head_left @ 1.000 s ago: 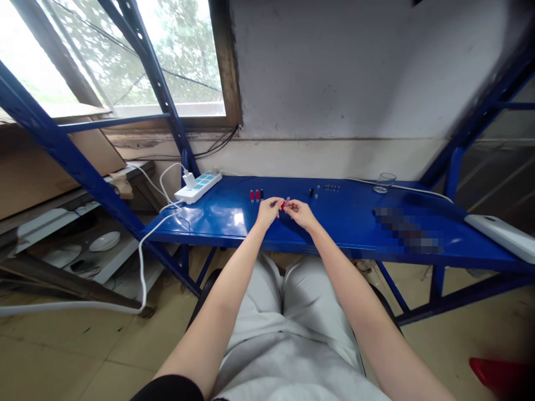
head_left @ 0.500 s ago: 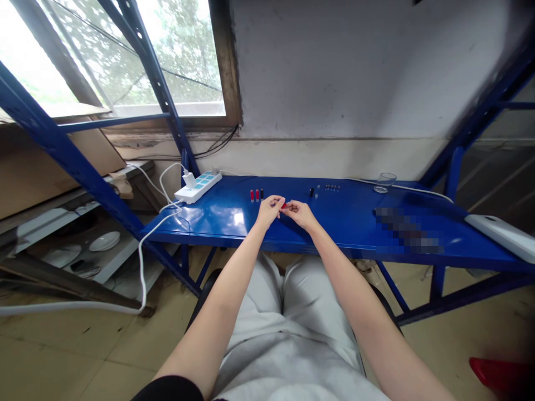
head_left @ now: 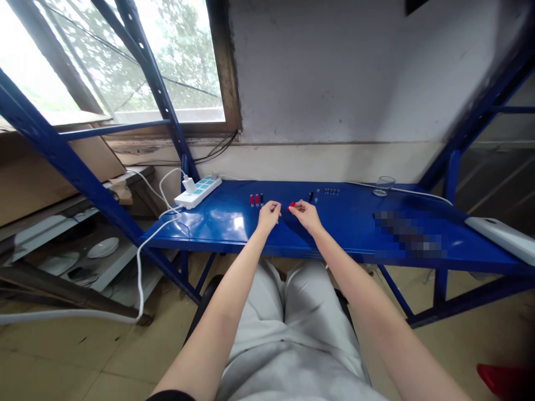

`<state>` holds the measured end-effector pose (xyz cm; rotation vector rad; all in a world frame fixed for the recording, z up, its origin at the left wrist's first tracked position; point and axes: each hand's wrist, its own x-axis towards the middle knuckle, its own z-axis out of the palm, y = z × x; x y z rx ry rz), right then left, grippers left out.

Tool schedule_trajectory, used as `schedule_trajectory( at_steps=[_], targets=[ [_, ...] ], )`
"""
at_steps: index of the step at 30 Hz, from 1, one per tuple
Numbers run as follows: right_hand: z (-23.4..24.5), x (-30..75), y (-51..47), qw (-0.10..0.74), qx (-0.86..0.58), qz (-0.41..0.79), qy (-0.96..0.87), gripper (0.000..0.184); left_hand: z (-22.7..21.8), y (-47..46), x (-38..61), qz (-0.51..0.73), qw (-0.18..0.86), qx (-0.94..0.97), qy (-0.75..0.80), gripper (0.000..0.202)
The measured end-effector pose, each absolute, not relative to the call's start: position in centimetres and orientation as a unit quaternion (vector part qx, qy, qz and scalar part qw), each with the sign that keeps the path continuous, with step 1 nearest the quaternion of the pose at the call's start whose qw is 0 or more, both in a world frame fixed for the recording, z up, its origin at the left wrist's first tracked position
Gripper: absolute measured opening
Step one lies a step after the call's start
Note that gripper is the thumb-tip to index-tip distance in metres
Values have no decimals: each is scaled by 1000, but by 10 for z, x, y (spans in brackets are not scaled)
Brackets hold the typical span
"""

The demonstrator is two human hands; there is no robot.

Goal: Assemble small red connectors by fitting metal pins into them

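Note:
My right hand (head_left: 306, 215) pinches a small red piece (head_left: 291, 206) between thumb and fingertips, just above the blue table (head_left: 225, 223). A short gap to the left, my left hand (head_left: 269, 216) has its fingers closed together; whatever they hold, if anything, is too small to make out. Behind my left hand stand two small red tubes (head_left: 254, 200) and a black tube (head_left: 262, 199), side by side, with pale lower ends. Past my right hand are a small black piece (head_left: 311, 196) and some tiny clear pieces (head_left: 317, 191).
Several tiny metal pieces (head_left: 332, 191) form a row at the back. A clear glass (head_left: 383, 186) stands to their right. A white power strip (head_left: 198, 191) with a plugged-in cable lies at the left. A blurred-out dark object (head_left: 407, 234) and a white object (head_left: 501, 234) are at the right.
My hands have come apart: the right has drawn slightly to the right with the red piece, and a gap now shows between them. The view has shifted slightly.

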<state>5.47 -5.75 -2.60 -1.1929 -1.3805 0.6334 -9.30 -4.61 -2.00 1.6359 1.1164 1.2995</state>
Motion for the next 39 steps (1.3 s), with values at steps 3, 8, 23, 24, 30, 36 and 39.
schedule_trajectory(
  at_steps=[3,8,23,24,30,36,39],
  targets=[
    [-23,63,-54,526,-552,221,-608,25,-20,-46,-93,497,376,644,444,16],
    [-12,96,-47,449,-642,138,-606,18,-18,-47,-94,484,375,651,449,16],
    [-23,141,-23,348,-721,89,-593,20,-18,-48,-94,468,381,650,461,15],
    [-23,140,-22,346,-722,87,-592,20,-18,-48,-94,468,382,650,461,15],
    [-20,136,-16,339,-730,85,-587,20,-18,-49,-95,462,383,656,458,16],
    [-19,133,-15,326,-747,77,-574,19,-16,-50,-95,461,388,655,456,16],
    [-20,132,-14,328,-746,76,-574,19,-16,-52,-96,460,390,654,456,16]
  ],
)
